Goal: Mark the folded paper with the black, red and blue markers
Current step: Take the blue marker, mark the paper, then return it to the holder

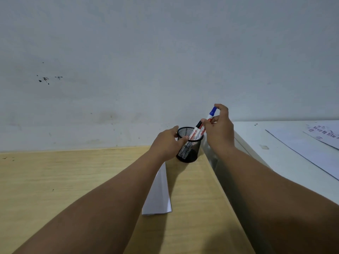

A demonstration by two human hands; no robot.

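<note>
A black mesh pen cup stands on the wooden table near the wall. My left hand grips its left side and rim. Inside the cup lean a black-capped marker and a red marker. My right hand pinches the blue marker by its blue cap, its lower end above the cup. The folded white paper lies flat on the table in front of the cup, partly hidden under my left forearm.
The wooden table runs along a grey wall. To the right stands a higher white surface with printed sheets on it, its edge close to the cup.
</note>
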